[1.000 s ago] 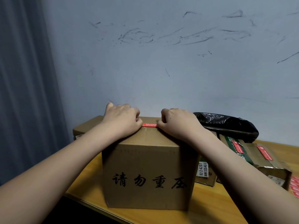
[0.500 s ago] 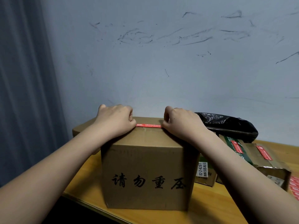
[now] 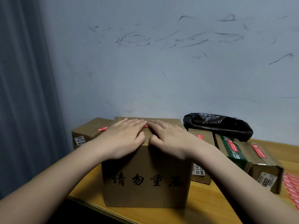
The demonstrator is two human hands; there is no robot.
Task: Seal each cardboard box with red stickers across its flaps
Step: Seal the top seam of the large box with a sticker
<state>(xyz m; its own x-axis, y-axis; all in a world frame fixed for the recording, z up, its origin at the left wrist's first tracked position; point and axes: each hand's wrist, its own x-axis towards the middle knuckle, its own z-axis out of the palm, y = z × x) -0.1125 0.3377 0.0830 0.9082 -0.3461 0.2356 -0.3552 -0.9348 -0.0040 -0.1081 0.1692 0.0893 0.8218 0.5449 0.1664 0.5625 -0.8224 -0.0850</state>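
From the head camera I see my left hand [image 3: 124, 138] and right hand [image 3: 168, 138] lying flat side by side on top of the big cardboard box [image 3: 146, 178], fingers straight and pressing down, gripping nothing. A sliver of red sticker [image 3: 146, 126] shows between my fingertips on the flaps. The box stands on the wooden table [image 3: 210, 206], near its front edge. More boxes with red stickers sit behind and to the right, a black bag [image 3: 218, 125] lies beyond them, and a sheet of red stickers [image 3: 291, 188] lies at the far right.
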